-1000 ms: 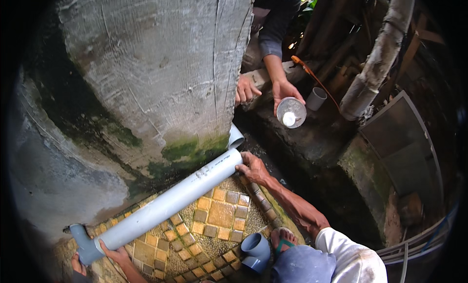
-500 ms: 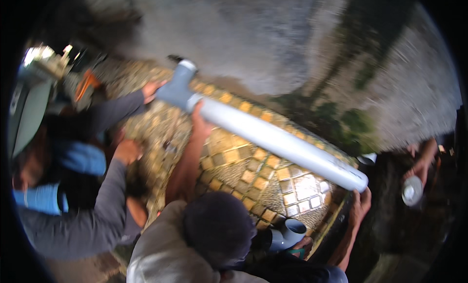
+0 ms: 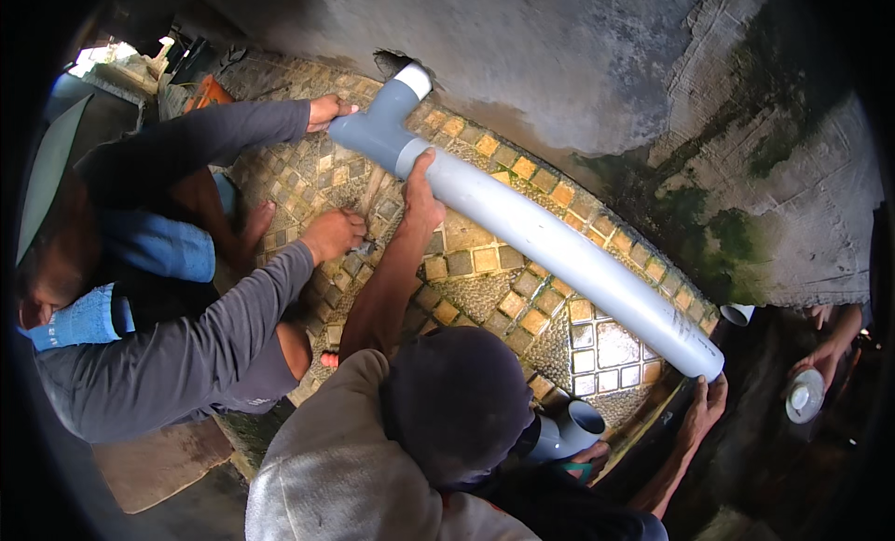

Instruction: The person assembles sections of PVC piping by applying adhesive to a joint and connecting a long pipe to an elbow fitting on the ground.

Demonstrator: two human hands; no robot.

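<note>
Neither of my own hands is in view. A long light-grey pipe (image 3: 569,252) slants over the tiled floor, its upper left end in a darker grey tee fitting (image 3: 378,131). A co-worker in a dark cap (image 3: 457,401) steadies the pipe with one hand (image 3: 424,191) just below the tee and the other hand (image 3: 706,410) at the lower right end. At left, a second person in dark sleeves touches the tee with one hand (image 3: 328,112). That person's other hand (image 3: 336,234) is low over the tiles; what it holds, if anything, is unclear.
Behind the tee, the concrete wall (image 3: 559,66) has a dark hole (image 3: 390,60). A grey pipe elbow (image 3: 569,429) stands near the capped person. Another pipe end (image 3: 736,314) shows at right. Farther right, another person's hand (image 3: 822,359) holds a round clear object (image 3: 804,397).
The view has turned slightly and sharpened. The pipe and tee appear farther right. The dark-sleeved person's lower hand has reached forward over the tiles.
</note>
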